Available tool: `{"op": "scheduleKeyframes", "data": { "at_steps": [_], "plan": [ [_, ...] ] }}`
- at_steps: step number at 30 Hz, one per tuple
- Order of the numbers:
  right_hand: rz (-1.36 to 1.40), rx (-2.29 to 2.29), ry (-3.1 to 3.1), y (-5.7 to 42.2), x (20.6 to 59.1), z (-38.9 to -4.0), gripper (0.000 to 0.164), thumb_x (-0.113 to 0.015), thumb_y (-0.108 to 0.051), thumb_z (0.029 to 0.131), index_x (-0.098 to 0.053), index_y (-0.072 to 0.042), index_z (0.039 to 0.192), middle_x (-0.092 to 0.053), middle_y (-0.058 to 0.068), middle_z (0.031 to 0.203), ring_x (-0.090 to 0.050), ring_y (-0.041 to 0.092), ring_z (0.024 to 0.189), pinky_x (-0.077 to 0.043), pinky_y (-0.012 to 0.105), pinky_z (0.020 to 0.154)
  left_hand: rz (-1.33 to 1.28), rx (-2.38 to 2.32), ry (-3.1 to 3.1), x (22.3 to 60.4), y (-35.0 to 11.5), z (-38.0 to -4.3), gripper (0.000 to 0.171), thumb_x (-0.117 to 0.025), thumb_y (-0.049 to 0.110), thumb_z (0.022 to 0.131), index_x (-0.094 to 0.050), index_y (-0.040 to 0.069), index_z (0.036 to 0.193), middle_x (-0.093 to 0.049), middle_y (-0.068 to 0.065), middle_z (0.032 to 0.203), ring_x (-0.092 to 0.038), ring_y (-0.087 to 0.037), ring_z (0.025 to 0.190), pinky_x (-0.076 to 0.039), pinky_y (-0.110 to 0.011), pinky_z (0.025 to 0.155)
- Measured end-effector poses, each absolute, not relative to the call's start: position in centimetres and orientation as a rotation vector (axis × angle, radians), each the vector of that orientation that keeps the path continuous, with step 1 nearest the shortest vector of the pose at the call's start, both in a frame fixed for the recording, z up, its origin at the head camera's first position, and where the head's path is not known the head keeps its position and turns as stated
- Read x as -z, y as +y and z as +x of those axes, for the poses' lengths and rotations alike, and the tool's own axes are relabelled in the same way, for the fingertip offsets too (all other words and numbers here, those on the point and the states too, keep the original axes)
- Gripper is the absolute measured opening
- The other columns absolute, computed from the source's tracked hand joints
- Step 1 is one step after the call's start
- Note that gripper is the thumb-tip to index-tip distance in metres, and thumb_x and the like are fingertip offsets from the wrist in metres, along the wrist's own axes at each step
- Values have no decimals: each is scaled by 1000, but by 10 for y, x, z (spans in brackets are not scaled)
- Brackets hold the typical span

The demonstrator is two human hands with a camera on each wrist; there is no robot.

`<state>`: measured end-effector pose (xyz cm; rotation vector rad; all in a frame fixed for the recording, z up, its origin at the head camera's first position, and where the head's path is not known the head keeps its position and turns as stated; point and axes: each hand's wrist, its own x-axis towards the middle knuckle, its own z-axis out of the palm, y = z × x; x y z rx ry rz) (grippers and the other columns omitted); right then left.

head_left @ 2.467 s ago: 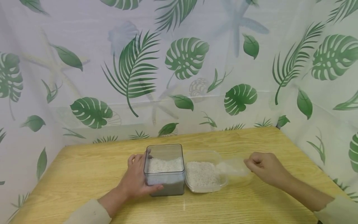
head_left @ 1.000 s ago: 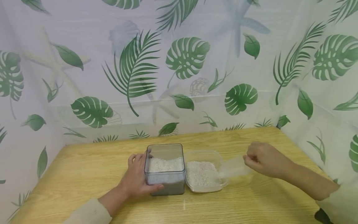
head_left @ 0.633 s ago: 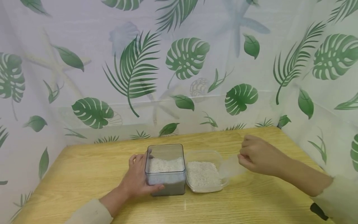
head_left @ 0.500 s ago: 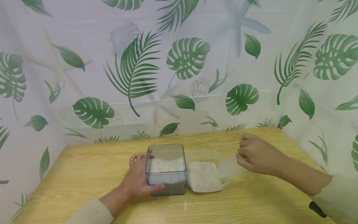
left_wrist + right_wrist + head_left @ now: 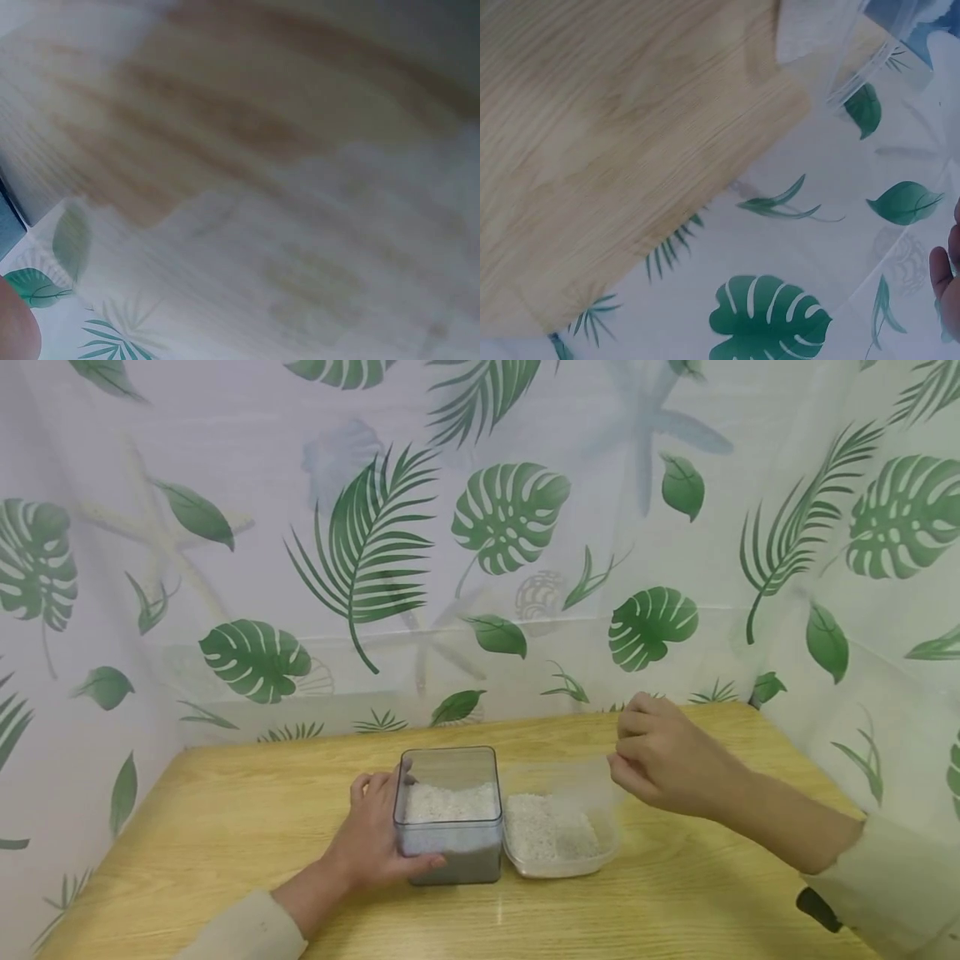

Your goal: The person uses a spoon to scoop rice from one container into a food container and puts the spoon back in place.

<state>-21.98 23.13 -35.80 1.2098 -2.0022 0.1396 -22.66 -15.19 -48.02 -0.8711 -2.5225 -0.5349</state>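
Observation:
My left hand (image 5: 375, 835) holds a smoky clear square canister (image 5: 450, 860), thumb along its front and fingers round the left side. White rice (image 5: 450, 802) partly fills it. Touching or nearly touching its right side is a low clear plastic tub (image 5: 562, 867) with more rice (image 5: 536, 827). My right hand (image 5: 663, 760), fingers curled, grips a translucent plastic scoop (image 5: 583, 783) above the tub. The scoop's edges are faint and its handle is mostly hidden in the fist. In the left wrist view only a fingertip (image 5: 16, 326) and a canister edge (image 5: 10, 225) show.
Both containers stand on a wood-grain table (image 5: 262, 827). A white leaf-print curtain (image 5: 555, 643) hangs behind and along both sides of it. A small dark object (image 5: 817, 908) shows under the right sleeve (image 5: 877, 877).
My right hand has moved left and up, bringing the scoop from the tub's right side to above its rice. The left hand and both containers have stayed in place.

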Motion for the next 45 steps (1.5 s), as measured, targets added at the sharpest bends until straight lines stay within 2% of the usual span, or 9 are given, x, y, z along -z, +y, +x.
{"op": "scheduleKeyframes", "data": {
  "at_steps": [4, 8, 15, 23, 30, 34, 40, 45],
  "plan": [
    [1082, -274, -2023, 218, 358, -220, 37, -53, -11, 84, -47, -18, 48, -47, -5, 64, -42, 16, 72, -36, 32, 67, -867, 543, -2525, 481, -152, -226, 130, -34, 96, 74, -16, -4, 156, -56, -14, 126, -49, -28, 117, -21, -54, 106],
    [1014, -359, -2007, 200, 358, -221, 36, -58, -7, 79, -46, -16, 46, -48, -3, 62, -44, 18, 72, -38, 33, 68, -864, 538, -2528, 482, -152, -227, 129, -35, 95, 74, -14, -2, 156, -56, -13, 125, -50, -28, 117, -20, -54, 106],
    [1050, -374, -1973, 165, 360, -223, 39, -57, -9, 81, -41, -15, 47, -44, -1, 60, -42, 19, 69, -40, 33, 67, -861, 523, -2520, 483, -154, -227, 129, -35, 95, 75, -16, -3, 156, -57, -13, 125, -50, -28, 117, -21, -53, 105],
    [1144, -155, -1928, 127, 360, -231, 35, -57, -11, 81, -45, -16, 49, -45, -1, 61, -41, 20, 66, -35, 32, 63, -863, 536, -2503, 483, -154, -226, 129, -34, 95, 75, -18, -5, 155, -57, -12, 123, -50, -28, 116, -21, -52, 104],
    [1081, 125, -2049, 102, 351, -234, 39, -57, -15, 84, -41, -18, 48, -44, -2, 59, -38, 21, 69, -33, 35, 69, -874, 520, -2501, 482, -154, -228, 129, -37, 94, 75, -14, -5, 156, -56, -12, 124, -49, -27, 114, -22, -52, 103],
    [1063, 234, -2148, 89, 350, -237, 43, -57, -18, 86, -36, -19, 48, -43, -3, 59, -36, 20, 70, -32, 35, 70, -860, 543, -2482, 483, -154, -227, 128, -35, 94, 75, -16, -3, 156, -56, -12, 123, -49, -27, 113, -22, -54, 102],
    [1103, 312, -2176, 79, 358, -237, 45, -58, -22, 85, -37, -20, 45, -46, -4, 59, -40, 20, 71, -32, 35, 70, -871, 554, -2459, 487, -154, -222, 125, -36, 92, 77, -22, -6, 153, -56, -12, 120, -49, -27, 110, -23, -54, 98],
    [1065, 298, -2193, 77, 361, -237, 43, -58, -21, 84, -38, -18, 45, -47, -3, 58, -41, 20, 69, -33, 34, 69, -873, 531, -2480, 484, -154, -226, 127, -38, 93, 76, -22, -6, 153, -56, -11, 122, -49, -26, 113, -22, -53, 101]
  ]
}}
